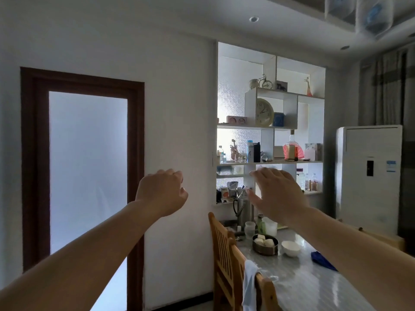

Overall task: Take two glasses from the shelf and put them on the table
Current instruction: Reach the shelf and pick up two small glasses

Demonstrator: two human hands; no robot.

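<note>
1. Both bare arms reach forward at chest height, and neither hand holds anything.
2. Left hand [162, 192] is curled into a loose fist, knuckles up, in front of the plain white wall [177, 113].
3. Right hand [277, 194] is spread flat with its fingers [265, 172] extended toward the white built-in wall shelf [269, 127], and it covers part of the shelf's lower compartments.
4. Small clear glasses [240, 158] stand on the shelf board just above the right hand, beside a pale blue bottle [250, 151] and a black flask [257, 152]; they are too small to count.
5. Higher up, a round cream clock [264, 112] leans in its own compartment.
6. Below the right forearm runs the long table with a glossy grey top [314, 286].
7. On the table sit a round metal tin of white buns [265, 244], a white ceramic bowl [291, 248] just beside it, and a folded blue cloth [322, 261] near the right forearm.
8. A tall steel thermos jug [243, 208] stands at the table's far end, under the shelf.
9. Wooden slatted chairs [226, 254] line the table's left edge, and a pale cloth [249, 286] hangs over the nearer one.
10. At left is a dark brown door frame with frosted glass [87, 167]; at right is a white floor-standing air conditioner [370, 176].
</note>
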